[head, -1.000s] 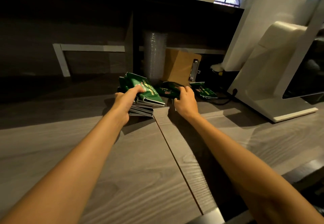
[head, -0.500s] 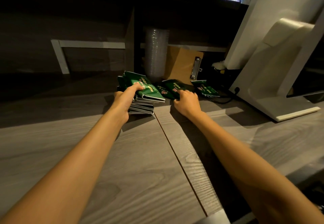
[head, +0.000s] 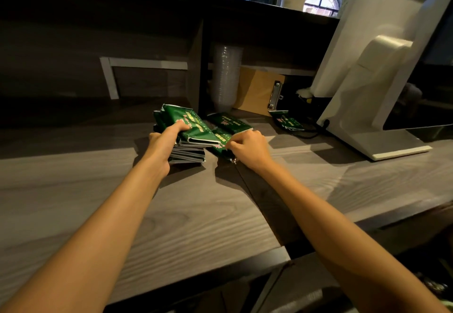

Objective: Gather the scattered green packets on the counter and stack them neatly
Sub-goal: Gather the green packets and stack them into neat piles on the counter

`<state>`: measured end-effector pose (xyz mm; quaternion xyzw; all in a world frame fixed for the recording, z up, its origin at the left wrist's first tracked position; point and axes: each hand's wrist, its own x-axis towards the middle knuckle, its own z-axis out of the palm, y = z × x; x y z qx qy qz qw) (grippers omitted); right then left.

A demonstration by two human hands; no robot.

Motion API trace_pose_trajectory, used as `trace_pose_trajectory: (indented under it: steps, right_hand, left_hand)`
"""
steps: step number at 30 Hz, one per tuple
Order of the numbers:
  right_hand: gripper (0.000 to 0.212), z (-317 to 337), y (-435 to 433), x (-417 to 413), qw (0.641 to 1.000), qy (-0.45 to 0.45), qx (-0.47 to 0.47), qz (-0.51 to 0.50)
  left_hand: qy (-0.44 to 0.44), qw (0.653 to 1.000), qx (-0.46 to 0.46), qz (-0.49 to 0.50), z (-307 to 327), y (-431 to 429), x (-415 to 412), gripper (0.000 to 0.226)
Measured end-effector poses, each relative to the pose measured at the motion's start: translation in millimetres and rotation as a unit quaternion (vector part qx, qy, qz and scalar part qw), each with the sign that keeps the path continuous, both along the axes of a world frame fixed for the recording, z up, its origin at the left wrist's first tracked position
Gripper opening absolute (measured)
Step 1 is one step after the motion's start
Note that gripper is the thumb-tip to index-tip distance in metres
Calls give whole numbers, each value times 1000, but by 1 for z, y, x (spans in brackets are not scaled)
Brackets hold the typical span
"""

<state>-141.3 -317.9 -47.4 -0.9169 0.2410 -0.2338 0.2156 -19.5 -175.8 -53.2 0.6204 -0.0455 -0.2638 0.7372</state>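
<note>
A stack of green packets [head: 193,129] sits on the wooden counter [head: 191,214] near the back wall. My left hand [head: 164,141] grips the stack from its left side, thumb on the top packet. Just right of the stack, my right hand [head: 247,148] pinches a loose green packet [head: 220,141] at its near edge. Another green packet [head: 229,121] lies behind it, and a third [head: 286,120] lies farther right, by the monitor stand.
A stack of clear plastic cups [head: 226,77] and a brown clipboard [head: 257,89] stand against the back wall. A white monitor stand [head: 382,141] with a black cable [head: 311,133] occupies the right side. The counter's front edge runs near my forearms.
My right hand has drawn a loose packet toward me and left, closer to the stack. My left hand has stayed on the stack.
</note>
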Motion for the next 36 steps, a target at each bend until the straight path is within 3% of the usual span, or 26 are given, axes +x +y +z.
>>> trace_pose_trajectory:
  steps: [3,8,12,16,19,23,26,28,30,32,35,36]
  right_hand:
    - [22,0,5,4,998,-25,54,-9]
    - [62,-10,2,20,986,115,41,-111]
    - [63,-9,3,24,975,151,41,-158]
    - [72,-10,6,21,977,49,175,-110]
    - [59,-7,9,17,957,-56,273,-84]
    - [32,0,10,15,865,-203,458,-36]
    - [24,4,17,13,798,-243,547,71]
    - [26,1,28,17,809,-209,541,101]
    - [27,-4,35,22,857,-156,482,97]
    - [38,-4,37,22,875,-132,457,96]
    - [86,-4,27,16,839,-123,509,149]
    - [91,-5,23,14,832,-110,512,181]
  left_hand:
    - [-3,1000,1,12,2,14,-2,71]
    - [-1,1000,-4,25,0,28,-4,65]
    - [-15,999,1,32,3,31,-3,67]
    - [-42,998,11,34,3,29,-3,68]
    - [-48,998,8,32,4,30,-6,68]
    - [-51,998,12,29,4,32,-7,70]
    - [-66,997,14,23,4,31,-10,65]
    - [-83,996,15,19,5,31,-12,59]
    - [-96,995,12,6,6,32,-14,61]
    - [-108,994,2,-19,7,34,-13,56]
    - [-124,989,-31,-72,7,36,-13,50]
    - [-136,985,-44,-97,9,37,-16,51]
